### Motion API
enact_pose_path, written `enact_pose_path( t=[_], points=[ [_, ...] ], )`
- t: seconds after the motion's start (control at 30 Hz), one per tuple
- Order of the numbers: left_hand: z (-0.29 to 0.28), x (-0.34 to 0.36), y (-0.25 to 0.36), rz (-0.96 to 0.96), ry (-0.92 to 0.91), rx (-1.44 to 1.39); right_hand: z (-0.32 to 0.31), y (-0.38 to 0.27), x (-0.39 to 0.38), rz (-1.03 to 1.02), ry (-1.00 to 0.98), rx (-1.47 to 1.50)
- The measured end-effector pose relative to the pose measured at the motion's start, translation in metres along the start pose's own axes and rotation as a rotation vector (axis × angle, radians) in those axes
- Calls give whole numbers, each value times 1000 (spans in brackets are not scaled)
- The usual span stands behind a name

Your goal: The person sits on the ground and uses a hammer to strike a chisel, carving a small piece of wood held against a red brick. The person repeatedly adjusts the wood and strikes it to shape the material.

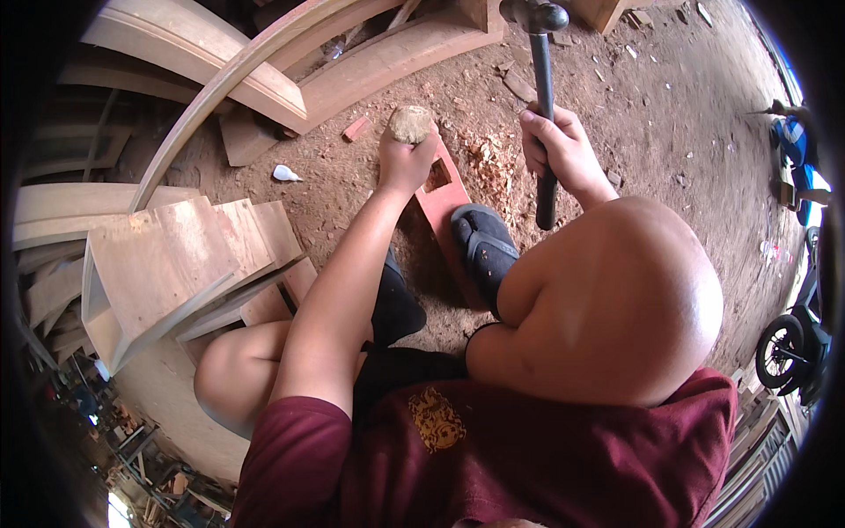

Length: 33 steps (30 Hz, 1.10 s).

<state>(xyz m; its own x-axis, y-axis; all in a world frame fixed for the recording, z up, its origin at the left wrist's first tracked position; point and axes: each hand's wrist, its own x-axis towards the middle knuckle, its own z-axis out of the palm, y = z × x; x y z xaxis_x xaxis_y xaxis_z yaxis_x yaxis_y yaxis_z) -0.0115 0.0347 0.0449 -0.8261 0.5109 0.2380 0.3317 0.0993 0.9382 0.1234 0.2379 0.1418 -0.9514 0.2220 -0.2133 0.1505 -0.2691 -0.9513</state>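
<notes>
My left hand [405, 158] grips an upright tool by its round, battered wooden handle [410, 123], seen from the top; its lower end is hidden. Beneath that hand lies a reddish wooden board [453, 220] with a rectangular hole in it, running toward my feet. My sandalled right foot [484, 242] is against the board's right side. My right hand [559, 145] is wrapped round the dark shaft of a hammer [539, 66], its head raised at the top of the view, to the right of the handle in my left hand.
Pale shavings [488, 163] and a small white bottle [284, 173] lie on the dirt floor. Curved wooden frames [352, 79] fill the upper left. Stacked plywood pieces [163, 273] stand beside my left leg. Blue objects [792, 145] and a motorbike wheel [777, 352] are at the right rim.
</notes>
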Motion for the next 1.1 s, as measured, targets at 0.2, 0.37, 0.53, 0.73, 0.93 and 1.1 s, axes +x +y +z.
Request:
enact_pose_path(
  t=[0.2,0.37,0.53,0.73,0.93,1.1],
  points=[
    [3,5,2,-277,-139,-39,5,-17,2,-2,99,-170],
    [8,11,-5,-331,-92,-18,12,-53,0,-126,105,-459],
    [17,6,-12,-115,43,81,13,-140,0,-672,106,-458],
    [15,3,-6,-146,48,-8,53,-99,7,-48,15,-1103],
    [10,3,-7,-149,16,138,50,-102,26,64,-75,-916],
    [10,-1,-7,-161,24,67,50,-107,30,-243,-145,-1607]
  ],
)
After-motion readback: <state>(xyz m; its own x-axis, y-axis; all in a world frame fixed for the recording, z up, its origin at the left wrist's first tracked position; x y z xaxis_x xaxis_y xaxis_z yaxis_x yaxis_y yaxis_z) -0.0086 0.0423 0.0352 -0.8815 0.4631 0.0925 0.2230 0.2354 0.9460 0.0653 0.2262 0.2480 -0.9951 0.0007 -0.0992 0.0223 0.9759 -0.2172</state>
